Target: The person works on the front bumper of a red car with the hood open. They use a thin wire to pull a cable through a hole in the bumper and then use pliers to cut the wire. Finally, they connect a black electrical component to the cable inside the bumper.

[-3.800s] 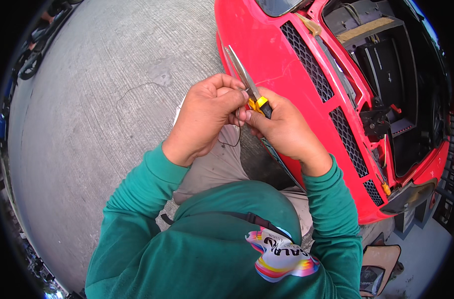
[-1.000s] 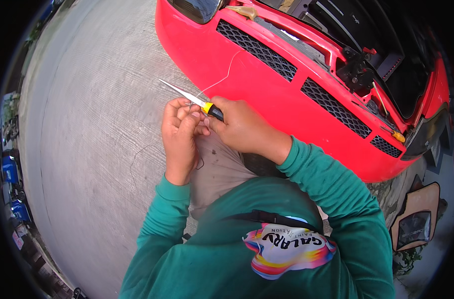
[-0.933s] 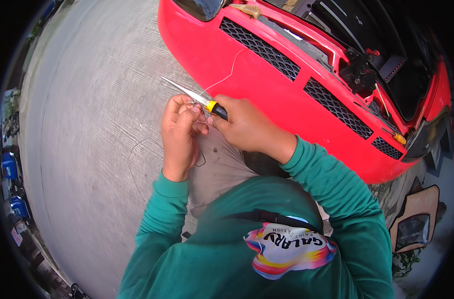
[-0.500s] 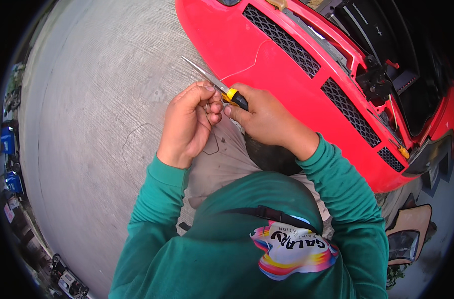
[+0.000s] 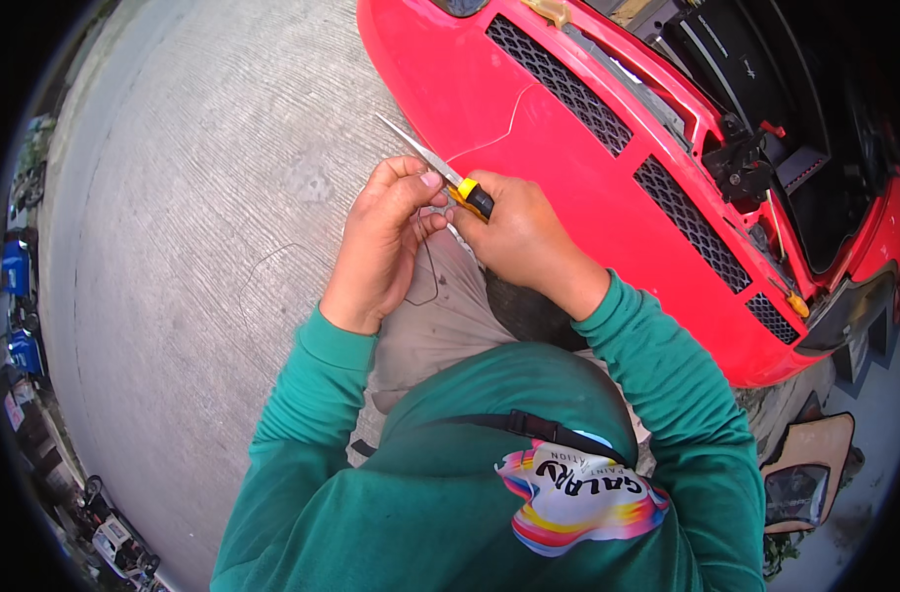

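You are working outdoors in daylight, seemingly at an open-air car-repair spot: a red car is standing open beside you on ridged concrete, a yellow-handled tool is resting on its edge, and you are holding pliers.

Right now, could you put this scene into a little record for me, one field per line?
Right hand: closed around yellow-and-black long-nosed pliers
Left hand: pinching thin wire beside the pliers
Wire detail: dark loop hangs below the fingertips of the left hand; a pale strand shows against the red car; whether they join is unclear
Car: mesh-covered slots in its bodywork
Ground: grey, ridged concrete
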### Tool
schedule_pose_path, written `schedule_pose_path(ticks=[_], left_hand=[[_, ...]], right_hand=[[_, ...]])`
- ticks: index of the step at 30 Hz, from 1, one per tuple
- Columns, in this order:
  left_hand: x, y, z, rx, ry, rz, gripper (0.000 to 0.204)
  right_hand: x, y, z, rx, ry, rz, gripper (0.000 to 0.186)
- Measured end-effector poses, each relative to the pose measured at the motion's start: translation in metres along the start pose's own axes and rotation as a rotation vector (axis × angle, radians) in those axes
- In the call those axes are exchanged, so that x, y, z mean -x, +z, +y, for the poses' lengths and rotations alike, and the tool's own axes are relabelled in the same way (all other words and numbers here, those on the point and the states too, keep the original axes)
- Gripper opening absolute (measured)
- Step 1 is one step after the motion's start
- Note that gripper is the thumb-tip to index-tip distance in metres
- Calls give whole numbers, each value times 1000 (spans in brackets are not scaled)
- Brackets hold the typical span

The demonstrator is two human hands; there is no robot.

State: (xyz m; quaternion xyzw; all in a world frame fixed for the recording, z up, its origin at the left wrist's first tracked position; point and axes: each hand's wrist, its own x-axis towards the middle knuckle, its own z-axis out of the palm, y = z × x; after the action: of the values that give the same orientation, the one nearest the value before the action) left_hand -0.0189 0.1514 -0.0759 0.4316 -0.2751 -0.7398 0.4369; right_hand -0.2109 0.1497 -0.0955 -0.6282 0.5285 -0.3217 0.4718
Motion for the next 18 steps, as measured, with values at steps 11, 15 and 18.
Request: schedule_pose_path(ticks=[11,15,18], left_hand=[[-13,6,-43,198,-122,-199,72],[-24,17,-46,201,-114,-63,44],[-29,21,-49,212,-64,-31,37]], right_hand=[[-10,18,8,14,-102,62,20],[-19,16,10,175,-86,59,22],[-26,16,8,254,-54,49,30]])
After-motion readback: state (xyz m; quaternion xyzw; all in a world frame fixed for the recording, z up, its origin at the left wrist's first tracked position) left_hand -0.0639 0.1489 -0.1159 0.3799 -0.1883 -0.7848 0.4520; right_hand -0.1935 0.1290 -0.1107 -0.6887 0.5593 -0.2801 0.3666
